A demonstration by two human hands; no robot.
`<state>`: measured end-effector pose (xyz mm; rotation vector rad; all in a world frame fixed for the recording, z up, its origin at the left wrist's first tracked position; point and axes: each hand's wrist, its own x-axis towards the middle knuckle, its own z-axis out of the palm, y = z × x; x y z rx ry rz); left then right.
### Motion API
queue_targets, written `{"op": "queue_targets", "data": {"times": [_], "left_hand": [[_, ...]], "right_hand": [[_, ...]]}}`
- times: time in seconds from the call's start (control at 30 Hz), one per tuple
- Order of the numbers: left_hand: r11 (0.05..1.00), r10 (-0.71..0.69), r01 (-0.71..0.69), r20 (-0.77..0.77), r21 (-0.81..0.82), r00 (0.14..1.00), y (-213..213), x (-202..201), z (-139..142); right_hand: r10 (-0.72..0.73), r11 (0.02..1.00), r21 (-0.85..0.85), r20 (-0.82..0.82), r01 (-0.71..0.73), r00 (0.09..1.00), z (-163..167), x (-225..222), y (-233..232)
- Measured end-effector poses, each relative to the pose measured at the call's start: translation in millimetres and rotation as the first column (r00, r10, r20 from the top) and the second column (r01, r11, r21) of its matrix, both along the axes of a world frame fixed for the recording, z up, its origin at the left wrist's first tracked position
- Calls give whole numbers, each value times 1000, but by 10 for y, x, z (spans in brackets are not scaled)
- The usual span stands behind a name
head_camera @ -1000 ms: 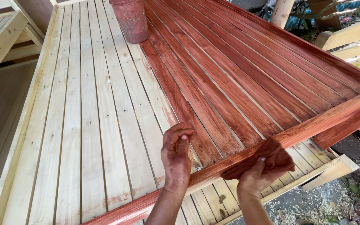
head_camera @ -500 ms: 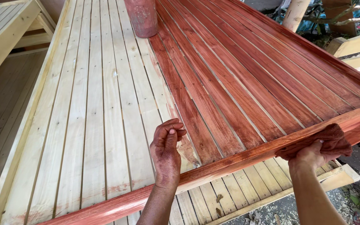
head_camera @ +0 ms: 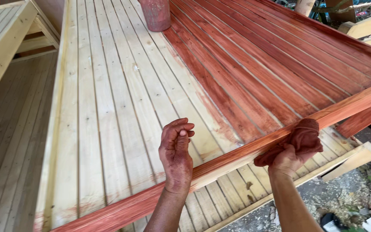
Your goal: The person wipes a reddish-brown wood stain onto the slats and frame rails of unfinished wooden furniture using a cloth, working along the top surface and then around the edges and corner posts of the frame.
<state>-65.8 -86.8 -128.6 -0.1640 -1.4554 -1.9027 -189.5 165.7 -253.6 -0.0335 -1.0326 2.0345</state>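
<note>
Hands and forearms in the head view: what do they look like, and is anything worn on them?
Both are bare: no gloves, no sleeves, no watch or rings visible. The left hand is smeared with reddish-brown stain across its back and fingers, matching the stained wood. The right hand carries the same staining. Both forearms enter from the bottom edge, uncovered up to the frame edge.

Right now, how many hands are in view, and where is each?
2. The left hand is curled loosely over the pale slats, holding nothing. The right hand presses a red-stained rag against the stained rail.
</note>
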Motion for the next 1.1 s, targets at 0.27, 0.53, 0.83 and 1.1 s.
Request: {"op": "queue_targets", "data": {"times": [0.27, 0.53, 0.83, 1.1], "left_hand": [[942, 165, -133, 79, -306, 983, -756, 657, 143], [916, 198, -132, 142, -379, 970, -1244, 1178, 153], [905, 234, -157, 154, -396, 960, -1407, 1360, 162], [964, 128, -89, 142, -252, 982, -1340, 1137, 151]], "right_hand": [[-83, 973, 224, 155, 47, 984, -91, 1254, -1577], [-36, 943, 330, 206, -35, 978, -331, 2477, -3098], [-137, 963, 258, 224, 77, 965, -195, 2431, -3361], [-446, 870, 372, 311, 324, 839, -86, 1448, -2276]]}}
